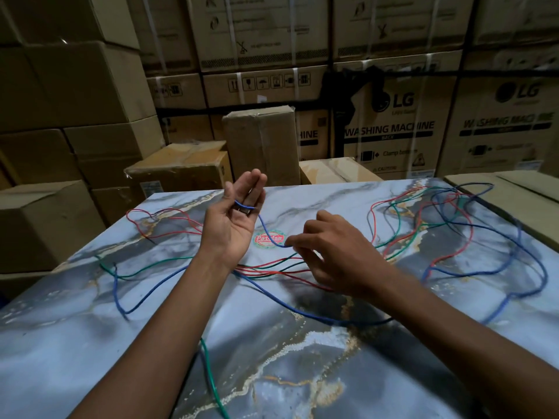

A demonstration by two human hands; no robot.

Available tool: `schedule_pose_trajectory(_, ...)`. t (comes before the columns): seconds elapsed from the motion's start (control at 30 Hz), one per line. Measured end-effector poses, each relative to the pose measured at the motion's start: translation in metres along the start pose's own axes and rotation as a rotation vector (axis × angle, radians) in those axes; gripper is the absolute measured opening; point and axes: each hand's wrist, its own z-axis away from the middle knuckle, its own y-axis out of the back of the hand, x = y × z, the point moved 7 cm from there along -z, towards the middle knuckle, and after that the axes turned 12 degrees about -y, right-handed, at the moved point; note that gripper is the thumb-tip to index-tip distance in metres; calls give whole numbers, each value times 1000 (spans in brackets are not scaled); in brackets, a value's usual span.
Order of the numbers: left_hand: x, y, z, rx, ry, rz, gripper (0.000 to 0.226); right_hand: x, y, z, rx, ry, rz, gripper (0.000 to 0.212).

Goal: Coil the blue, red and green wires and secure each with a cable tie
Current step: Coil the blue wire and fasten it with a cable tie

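head view: the left hand (234, 220) is raised palm-up above the marbled table (90, 328), fingers nearly straight, with the end of the blue wire (267, 234) laid across the base of the fingers; whether the thumb pins it there cannot be told, so the hand reads as a form to wind the first loop around. the right hand (329, 258) sits lower and to the right, fingertips pinching the same blue wire just past its dip, likely to feed slack up toward the left palm. the rest of the blue wire trails in wide bends over the table, out to the right edge and back under the forearms. the red wire (163, 219) and green wire (142, 267) lie loose on the table, crossing the blue one under the hands and tangling with it at far right, which will probably snag the coil as it is drawn in. a round sticker (269, 238) marks the tabletop. cardboard boxes (263, 140) are stacked behind. no cable tie is visible.
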Motion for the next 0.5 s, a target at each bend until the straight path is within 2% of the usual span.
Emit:
schedule_pose_trajectory(0.13,-9,-6,4,-66,6,-154,35,-7,14,0,69,-6,-146,17)
schedule_pose_trajectory(0.27,-19,-11,10,-150,9,-303,34,-7,25,1,170,-13,-132,15)
schedule_pose_trajectory(0.43,-24,-25,22,-423,-104,-815,35,-1,30,3,270,-38,-92,21)
schedule_pose_trajectory(0.5,-32,-30,30,-531,-92,-922,42,4,36,4,332,-64,-92,19)
